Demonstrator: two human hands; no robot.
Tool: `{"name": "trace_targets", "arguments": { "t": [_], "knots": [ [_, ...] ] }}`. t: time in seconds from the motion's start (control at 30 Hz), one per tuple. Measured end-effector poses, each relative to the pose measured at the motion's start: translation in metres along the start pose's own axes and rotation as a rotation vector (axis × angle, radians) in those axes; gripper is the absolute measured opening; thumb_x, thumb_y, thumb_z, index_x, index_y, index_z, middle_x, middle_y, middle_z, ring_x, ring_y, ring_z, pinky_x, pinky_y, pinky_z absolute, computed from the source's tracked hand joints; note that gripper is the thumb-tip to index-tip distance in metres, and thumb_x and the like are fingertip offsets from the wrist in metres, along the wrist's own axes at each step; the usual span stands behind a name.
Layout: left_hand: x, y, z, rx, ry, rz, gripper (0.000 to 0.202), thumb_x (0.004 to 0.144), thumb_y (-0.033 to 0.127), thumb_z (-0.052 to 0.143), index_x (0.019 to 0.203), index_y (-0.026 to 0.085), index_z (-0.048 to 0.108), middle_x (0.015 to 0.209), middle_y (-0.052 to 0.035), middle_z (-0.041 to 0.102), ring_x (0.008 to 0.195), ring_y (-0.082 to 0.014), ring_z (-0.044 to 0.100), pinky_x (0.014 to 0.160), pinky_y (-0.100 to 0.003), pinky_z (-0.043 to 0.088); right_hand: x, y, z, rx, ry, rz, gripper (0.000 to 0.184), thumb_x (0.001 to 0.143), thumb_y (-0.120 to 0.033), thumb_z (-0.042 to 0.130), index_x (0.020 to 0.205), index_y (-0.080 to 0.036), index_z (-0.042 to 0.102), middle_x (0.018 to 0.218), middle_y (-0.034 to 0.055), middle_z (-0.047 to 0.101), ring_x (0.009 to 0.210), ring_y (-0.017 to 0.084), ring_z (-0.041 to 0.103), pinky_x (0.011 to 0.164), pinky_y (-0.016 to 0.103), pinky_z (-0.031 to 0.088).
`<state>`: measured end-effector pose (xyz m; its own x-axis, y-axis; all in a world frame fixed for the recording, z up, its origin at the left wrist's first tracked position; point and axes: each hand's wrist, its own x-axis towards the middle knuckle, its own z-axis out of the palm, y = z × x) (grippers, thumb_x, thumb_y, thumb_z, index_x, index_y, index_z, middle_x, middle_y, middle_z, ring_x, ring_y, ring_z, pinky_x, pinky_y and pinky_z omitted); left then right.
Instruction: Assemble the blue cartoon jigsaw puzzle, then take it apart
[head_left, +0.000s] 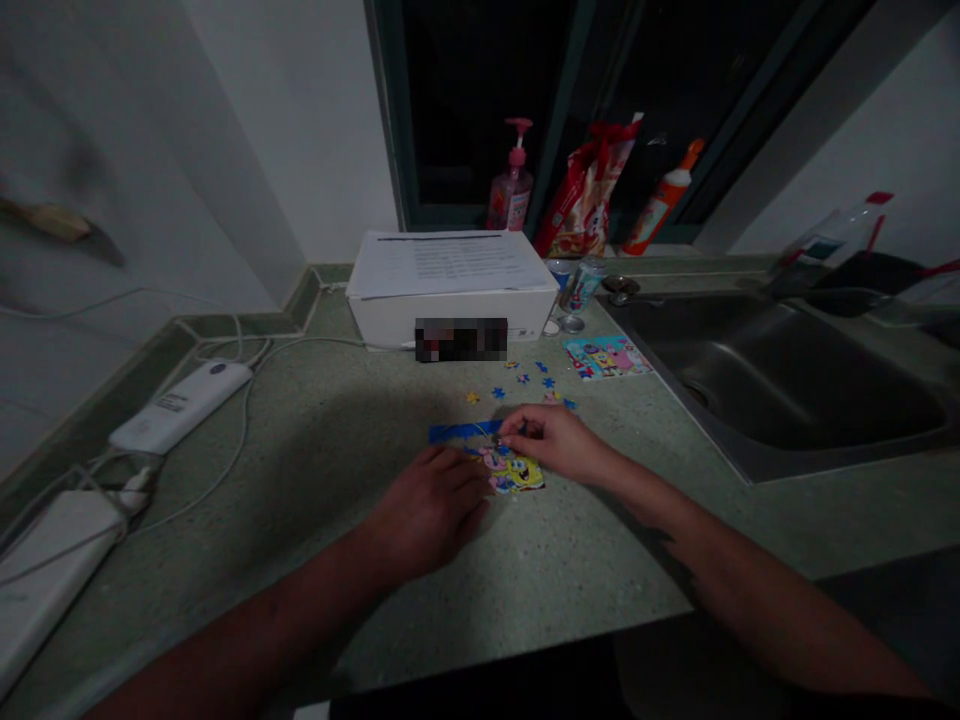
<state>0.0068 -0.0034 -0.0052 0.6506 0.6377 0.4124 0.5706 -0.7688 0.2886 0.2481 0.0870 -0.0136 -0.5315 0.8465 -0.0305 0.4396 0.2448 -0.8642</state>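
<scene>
Speckled green counter (315, 560) carries a cartoon jigsaw puzzle (514, 472), lying directly under the fingers. The person's right hand (559, 443) pinches a small piece (496, 438); the left hand (431, 510) stays loosely curved, touching the puzzle's edge.

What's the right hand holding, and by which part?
The right hand pinches what looks like a small jigsaw piece between its fingers; which part they grip is too small to tell.

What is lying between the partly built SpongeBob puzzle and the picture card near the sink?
In the head view, loose jigsaw pieces lie scattered on the green countertop between the puzzle and the card.
</scene>
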Motion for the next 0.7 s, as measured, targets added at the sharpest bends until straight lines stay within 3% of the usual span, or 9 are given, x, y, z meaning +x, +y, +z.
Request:
{"name": "trace_targets", "arguments": {
  "t": [0.17,0.37,0.47,0.6,0.7],
  "knots": [
    [0.003,0.002,-0.003,-0.009,0.022,-0.083,0.016,0.1,0.018,0.059,0.109,0.019,0.071,0.11,-0.0067,0.078,0.099,-0.0257,0.069,0.089,-0.044,0.056,-0.001,-0.009,0.004,-0.005,0.036,-0.022,0.013,0.089,-0.031,0.07,0.094,-0.02,0.076,0.071,-0.0009,0.065,0.061,0.013,0.052,0.056,0.026,0.04],
    [0.003,0.001,-0.003,-0.184,0.197,-0.379,0.018,0.095,0.021,0.067,0.113,0.02,0.067,0.098,-0.0058,0.075,0.089,-0.0224,0.071,0.076,-0.036,0.059,-0.009,-0.026,0.018,0.111,0.034,-0.066,0.019,0.087,-0.039,0.072,0.092,-0.021,0.075,0.06,-0.0046,0.055,0.055,0.011,0.046,0.052,0.025,0.036],
    [0.004,0.002,-0.001,-0.316,0.202,-0.495,0.011,0.092,0.019,0.068,0.103,0.021,0.068,0.087,-0.0022,0.074,0.076,-0.0185,0.07,0.066,-0.03,0.056,-0.014,-0.031,0.026,0.064,0.022,-0.182,0.016,0.089,-0.038,0.07,0.091,-0.022,0.074,0.065,-0.003,0.061,0.056,0.011,0.051,0.056,0.026,0.04],
    [0.007,0.003,-0.002,-0.401,0.248,-0.57,0.007,0.088,0.017,0.067,0.094,0.021,0.069,0.082,-0.0016,0.073,0.071,-0.0166,0.069,0.065,-0.028,0.055,-0.016,-0.031,0.026,-0.038,0.012,-0.28,0.011,0.093,-0.033,0.067,0.094,-0.023,0.072,0.081,0.0001,0.071,0.058,0.011,0.055,0.059,0.026,0.043],
    [0.008,0.001,-0.003,-0.474,0.26,-0.629,0.008,0.088,0.017,0.064,0.094,0.021,0.069,0.08,-0.001,0.073,0.07,-0.016,0.069,0.064,-0.028,0.056,-0.016,-0.028,0.021,-0.146,-0.031,-0.37,0.009,0.096,-0.028,0.064,0.095,-0.024,0.072,0.093,0.002,0.074,0.071,0.013,0.063,0.07,0.029,0.049]
  ]
}}
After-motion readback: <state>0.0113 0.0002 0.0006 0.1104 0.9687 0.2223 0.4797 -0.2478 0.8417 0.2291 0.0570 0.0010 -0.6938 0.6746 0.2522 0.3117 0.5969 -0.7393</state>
